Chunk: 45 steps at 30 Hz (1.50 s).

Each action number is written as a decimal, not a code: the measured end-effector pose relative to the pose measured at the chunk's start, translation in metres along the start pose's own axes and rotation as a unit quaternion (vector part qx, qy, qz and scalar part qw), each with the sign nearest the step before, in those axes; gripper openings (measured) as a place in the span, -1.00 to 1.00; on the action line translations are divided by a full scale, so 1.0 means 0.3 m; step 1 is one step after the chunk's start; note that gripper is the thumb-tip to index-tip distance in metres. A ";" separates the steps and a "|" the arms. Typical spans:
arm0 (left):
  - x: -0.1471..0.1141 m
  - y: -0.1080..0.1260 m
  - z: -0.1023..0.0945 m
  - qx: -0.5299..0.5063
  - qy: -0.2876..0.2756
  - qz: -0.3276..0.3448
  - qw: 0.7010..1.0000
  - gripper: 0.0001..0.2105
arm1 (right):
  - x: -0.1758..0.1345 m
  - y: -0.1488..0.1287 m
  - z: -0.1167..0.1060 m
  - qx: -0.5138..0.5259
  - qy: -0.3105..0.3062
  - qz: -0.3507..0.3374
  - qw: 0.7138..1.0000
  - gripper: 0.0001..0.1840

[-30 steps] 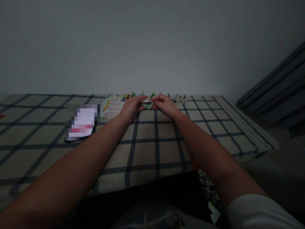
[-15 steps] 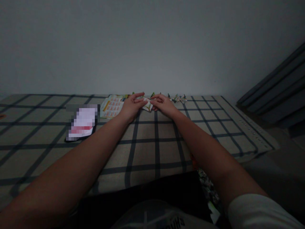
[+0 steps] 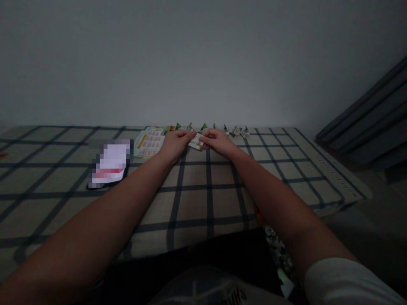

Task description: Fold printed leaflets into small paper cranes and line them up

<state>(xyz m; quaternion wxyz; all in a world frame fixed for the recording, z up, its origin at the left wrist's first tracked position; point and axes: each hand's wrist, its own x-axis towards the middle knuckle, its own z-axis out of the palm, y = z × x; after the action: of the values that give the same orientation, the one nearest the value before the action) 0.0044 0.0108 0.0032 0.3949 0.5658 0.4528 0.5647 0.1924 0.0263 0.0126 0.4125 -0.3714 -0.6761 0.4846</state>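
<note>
The left hand (image 3: 175, 143) and right hand (image 3: 220, 142), fingers narrowed, pinch the small printed paper (image 3: 196, 143) between them, probably light, thin and easily creased, so best taken gently by its opposite edges, with folded pieces (image 3: 235, 131) just beyond the fingertips.

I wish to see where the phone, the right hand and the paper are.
Phone (image 3: 110, 160): head view, on its screen.
Right hand (image 3: 220, 143): head view, on its back.
Paper (image 3: 196, 143): head view, on its face.

Paper (image 3: 195, 143) between left hand (image 3: 174, 143) and right hand (image 3: 220, 142)
</note>
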 end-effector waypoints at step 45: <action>0.003 -0.017 0.004 -0.003 -0.024 0.054 0.998 -0.65 | 0.018 0.008 -0.031 0.059 0.075 -0.006 0.995 -0.79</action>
<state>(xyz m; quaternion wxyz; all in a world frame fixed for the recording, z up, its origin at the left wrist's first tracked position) 0.0051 0.0131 -0.0015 0.3763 0.6015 0.4104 0.5728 0.1991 0.0350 0.0132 0.4864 -0.3775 -0.6154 0.4921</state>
